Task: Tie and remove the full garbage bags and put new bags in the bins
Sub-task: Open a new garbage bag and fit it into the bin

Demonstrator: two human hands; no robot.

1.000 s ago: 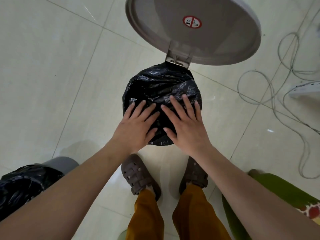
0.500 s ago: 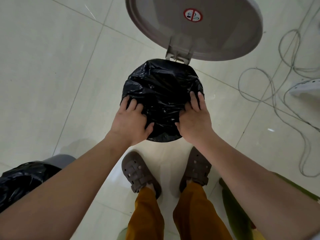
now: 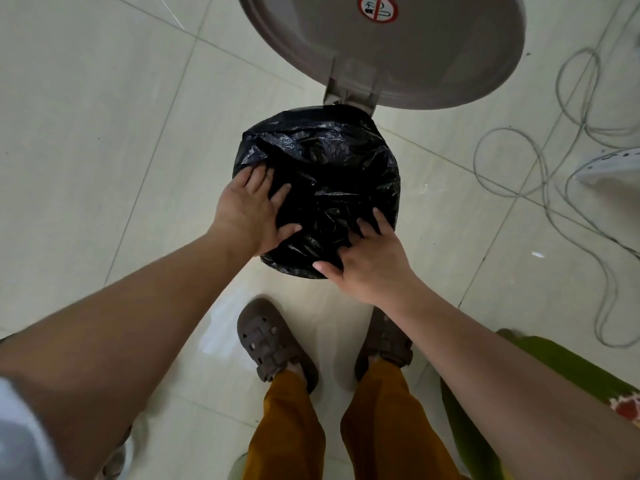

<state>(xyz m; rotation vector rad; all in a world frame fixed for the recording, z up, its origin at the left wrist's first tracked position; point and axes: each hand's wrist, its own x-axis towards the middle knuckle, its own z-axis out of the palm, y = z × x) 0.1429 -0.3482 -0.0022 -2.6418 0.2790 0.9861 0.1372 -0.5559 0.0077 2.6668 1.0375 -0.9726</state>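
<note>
Both hands, left (image 3: 247,209) and right (image 3: 370,261), flat on black bag (image 3: 332,161) under raised lid (image 3: 415,53).

Mustard trousers (image 3: 287,427); brown clogs (image 3: 273,344).

A pale tiled floor (image 3: 104,140) carries a bin lined with a black garbage bag (image 3: 329,161). Loose grey cables (image 3: 540,168) trail beside it. Two brown clogs (image 3: 273,344) stand just before the bin.

The only sign is a round sticker (image 3: 378,9) on the inside of the raised bin lid (image 3: 415,53), well beyond both hands: a red ring with a slash over a smoking cigarette, meaning no smoking. It carries no readable words or numbers.
</note>
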